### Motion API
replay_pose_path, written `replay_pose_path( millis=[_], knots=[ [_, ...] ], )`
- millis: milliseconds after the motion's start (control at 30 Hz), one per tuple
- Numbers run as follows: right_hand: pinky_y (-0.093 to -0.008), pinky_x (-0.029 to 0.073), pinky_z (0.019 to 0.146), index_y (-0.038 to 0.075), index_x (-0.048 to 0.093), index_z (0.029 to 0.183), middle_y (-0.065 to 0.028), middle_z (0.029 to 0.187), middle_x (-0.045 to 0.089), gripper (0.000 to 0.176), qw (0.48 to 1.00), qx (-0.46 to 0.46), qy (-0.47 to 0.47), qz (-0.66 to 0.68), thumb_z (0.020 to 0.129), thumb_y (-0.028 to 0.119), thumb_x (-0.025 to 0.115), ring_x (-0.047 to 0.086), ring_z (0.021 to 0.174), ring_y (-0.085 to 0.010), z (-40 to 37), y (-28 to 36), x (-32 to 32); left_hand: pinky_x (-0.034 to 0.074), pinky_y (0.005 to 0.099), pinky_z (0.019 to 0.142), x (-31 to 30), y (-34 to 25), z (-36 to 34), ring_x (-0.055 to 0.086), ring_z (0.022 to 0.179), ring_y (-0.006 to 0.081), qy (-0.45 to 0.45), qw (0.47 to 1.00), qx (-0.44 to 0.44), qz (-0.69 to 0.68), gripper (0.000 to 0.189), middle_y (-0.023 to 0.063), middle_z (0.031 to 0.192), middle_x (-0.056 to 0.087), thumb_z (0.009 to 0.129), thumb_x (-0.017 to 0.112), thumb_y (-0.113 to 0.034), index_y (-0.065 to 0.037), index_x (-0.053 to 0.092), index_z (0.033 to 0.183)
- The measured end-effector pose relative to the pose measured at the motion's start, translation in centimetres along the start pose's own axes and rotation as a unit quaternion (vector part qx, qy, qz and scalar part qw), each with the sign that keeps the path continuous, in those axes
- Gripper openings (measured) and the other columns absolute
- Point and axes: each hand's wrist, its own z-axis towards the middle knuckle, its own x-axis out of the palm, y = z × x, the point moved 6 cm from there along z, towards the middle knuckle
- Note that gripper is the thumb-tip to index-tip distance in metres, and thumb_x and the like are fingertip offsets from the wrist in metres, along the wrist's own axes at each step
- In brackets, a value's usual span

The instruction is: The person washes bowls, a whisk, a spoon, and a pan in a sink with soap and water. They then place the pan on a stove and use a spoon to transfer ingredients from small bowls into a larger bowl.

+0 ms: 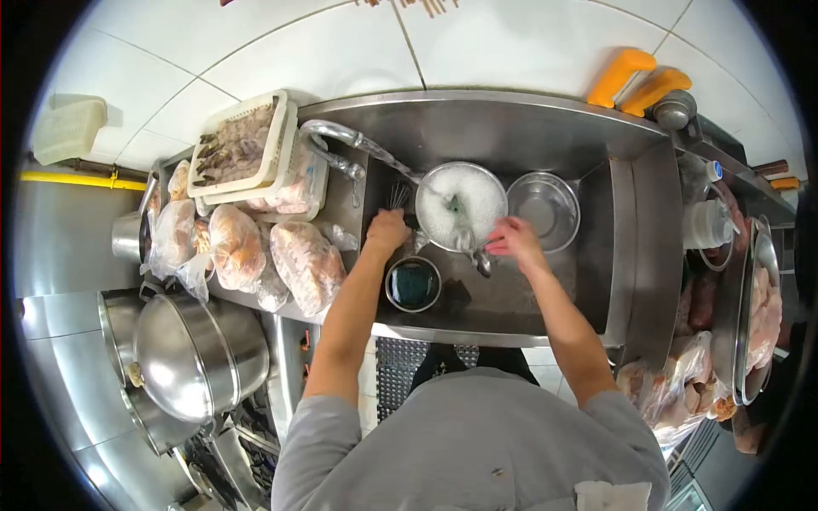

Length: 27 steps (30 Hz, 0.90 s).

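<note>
My left hand (389, 230) is closed at the left of the sink, with the wire loops of a whisk (398, 196) standing out beyond its fingers. A metal bowl (426, 234) of foamy water sits to its right, under the running tap (341, 136). Metal spoons (483, 265) lean over the bowl's near rim, and something green shows in the foam. My right hand (514, 238) has its fingers apart, fingertips right by the spoons. Nearer me stands a small round container (413, 284) with a dark green pad inside.
Another metal bowl (558, 213) holds clear liquid at the sink's right. Bagged meat (307, 266) and a basket of shrimp (234, 149) crowd the left ledge. A large steel pot (183, 358) stands lower left. Orange-handled tools (620, 77) rest on the back rim; a meat tray (763, 315) is at right.
</note>
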Motion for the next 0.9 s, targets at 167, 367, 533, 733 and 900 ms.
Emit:
replay_pose_path(
  millis=[167, 367, 533, 733, 900],
  knots=[
    [-0.0353, 0.054, 0.059, -0.003, 0.044, 0.118, -0.0156, 0.09, 0.061, 0.051, 0.986, 0.003, -0.134, -0.1, 0.082, 0.024, 0.067, 0.065, 0.074, -0.0264, 1.5, -1.8, -0.3, 0.05, 0.0437, 0.08, -6.5, -2.6, -4.3, 0.062, 0.09, 0.0379, 0.003, 0.998, 0.065, -0.013, 0.036, 0.0221, 0.092, 0.065, 0.071, 0.068, -0.028, -0.003, 0.063, 0.097],
    [-0.0418, 0.051, 0.074, -0.001, 0.041, 0.122, -0.0205, 0.101, 0.061, 0.059, 0.821, -0.271, -0.207, -0.458, 0.076, 0.022, 0.07, 0.063, 0.079, -0.0379, -1.9, 0.2, 2.9, 0.05, 0.0426, 0.076, -10.8, -3.8, -11.4, 0.064, 0.081, 0.0374, 0.003, 0.996, 0.042, -0.079, 0.038, 0.022, 0.081, 0.065, 0.073, 0.066, -0.03, -0.001, 0.062, 0.096],
    [-0.0408, 0.05, 0.063, 0.006, 0.043, 0.12, -0.0207, 0.086, 0.062, 0.048, 0.906, -0.245, -0.151, -0.312, 0.078, 0.015, 0.065, 0.064, 0.066, -0.0343, -0.2, -1.3, 2.8, 0.049, 0.0396, 0.075, -7.8, -3.9, -11.9, 0.063, 0.083, 0.0379, 0.038, 0.962, 0.041, -0.267, 0.043, 0.0237, 0.084, 0.065, 0.072, 0.066, -0.032, 0.0, 0.062, 0.1],
    [-0.0382, 0.05, 0.048, 0.011, 0.033, 0.119, -0.0214, 0.079, 0.061, 0.049, 0.956, -0.121, -0.239, -0.121, 0.077, 0.002, 0.058, 0.061, 0.049, -0.0274, 1.8, -3.9, 1.0, 0.05, 0.0331, 0.068, -3.0, -9.9, -5.6, 0.064, 0.073, 0.0228, -0.01, 0.968, 0.083, -0.237, 0.039, 0.0156, 0.078, 0.065, 0.076, 0.066, -0.026, -0.004, 0.062, 0.108],
    [-0.0361, 0.053, 0.047, 0.012, 0.03, 0.121, -0.0214, 0.08, 0.061, 0.054, 0.956, -0.103, -0.248, -0.122, 0.075, -0.005, 0.053, 0.062, 0.053, -0.025, -0.6, -2.5, 1.1, 0.047, 0.038, 0.089, 1.2, -10.0, -3.0, 0.061, 0.104, 0.0319, 0.051, 0.956, 0.03, -0.287, 0.046, 0.0222, 0.107, 0.063, 0.076, 0.063, -0.026, -0.006, 0.059, 0.118]
  ],
)
